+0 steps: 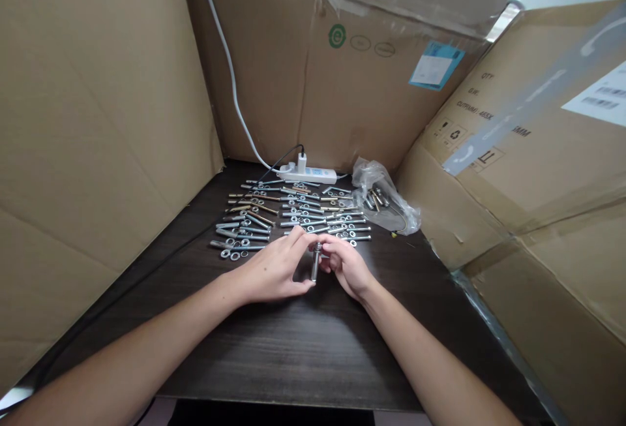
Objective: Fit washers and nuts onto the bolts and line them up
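Note:
My left hand (276, 268) and my right hand (343, 265) meet over the middle of a dark wooden table (274, 354). Between them stands a silver bolt (315, 263), nearly upright. The fingers of both hands are pinched around its upper end. Whether a washer or nut sits on that end I cannot make out. Just beyond the hands lie rows of several bolts with washers (293, 214), laid out side by side on the table.
A clear plastic bag (386, 201) with more hardware lies at the back right. A white power strip (308, 173) with a white cable (229, 80) sits at the back. Cardboard boxes (98, 119) wall in the table on the left, rear and right.

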A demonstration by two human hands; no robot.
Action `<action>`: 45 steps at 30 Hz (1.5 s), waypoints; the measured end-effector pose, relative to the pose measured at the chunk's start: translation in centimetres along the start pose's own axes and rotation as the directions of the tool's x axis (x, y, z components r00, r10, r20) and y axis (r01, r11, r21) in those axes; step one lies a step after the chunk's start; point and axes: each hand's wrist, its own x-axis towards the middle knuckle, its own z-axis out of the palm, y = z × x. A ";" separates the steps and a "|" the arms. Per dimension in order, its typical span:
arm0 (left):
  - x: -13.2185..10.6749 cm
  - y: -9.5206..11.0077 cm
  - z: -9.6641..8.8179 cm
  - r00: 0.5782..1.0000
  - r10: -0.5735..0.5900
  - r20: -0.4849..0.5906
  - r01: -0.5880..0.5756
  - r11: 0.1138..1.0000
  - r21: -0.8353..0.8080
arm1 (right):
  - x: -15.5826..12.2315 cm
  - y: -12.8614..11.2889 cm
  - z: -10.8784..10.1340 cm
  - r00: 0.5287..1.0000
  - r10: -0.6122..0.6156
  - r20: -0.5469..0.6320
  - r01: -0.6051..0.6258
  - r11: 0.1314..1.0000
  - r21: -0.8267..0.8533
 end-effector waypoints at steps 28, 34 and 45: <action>0.0 -0.1 0.0 1.000 0.006 0.010 -0.006 1.000 0.008 | 0.0 0.0 0.0 1.000 0.011 -0.025 -0.011 1.000 -0.018; 0.0 -0.1 0.0 1.000 0.008 -0.004 -0.008 1.000 0.012 | 0.1 0.3 -0.1 1.000 -0.013 -0.018 0.011 0.996 -0.093; 0.2 -0.7 -0.2 0.997 -0.072 0.024 0.073 0.997 -0.026 | 0.1 0.1 -0.2 0.973 -0.189 -0.135 0.175 0.979 -0.106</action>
